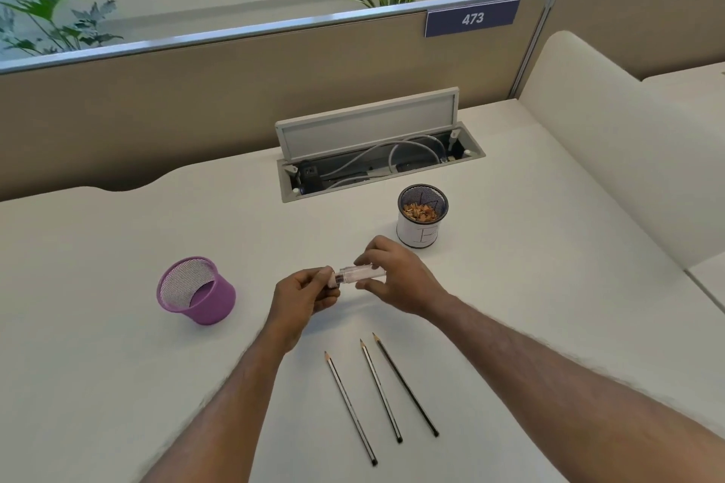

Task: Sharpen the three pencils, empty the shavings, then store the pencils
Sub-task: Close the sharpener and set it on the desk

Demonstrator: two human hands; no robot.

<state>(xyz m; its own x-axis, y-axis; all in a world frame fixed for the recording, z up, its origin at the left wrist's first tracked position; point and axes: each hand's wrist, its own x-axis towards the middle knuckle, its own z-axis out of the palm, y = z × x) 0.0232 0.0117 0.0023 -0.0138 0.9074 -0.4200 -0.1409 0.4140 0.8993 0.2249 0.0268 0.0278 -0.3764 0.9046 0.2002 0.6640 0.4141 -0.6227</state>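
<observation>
Three dark pencils lie side by side on the white desk (117, 365), tips pointing away: a left pencil (350, 407), a middle pencil (381, 390) and a right pencil (406, 384). Above them both hands hold a small sharpener (359, 274) with a clear case. My left hand (304, 296) pinches its pinkish left end. My right hand (396, 278) grips the clear body. A black mesh cup (422, 216) wrapped in white paper stands behind my right hand, with shavings inside. A purple mesh cup (196, 290) stands at the left, tilted open toward me.
An open cable hatch (376, 161) with white cables sits at the back of the desk. A beige partition (196, 90) with a "473" label runs behind it. A white side panel (608, 153) rises at the right.
</observation>
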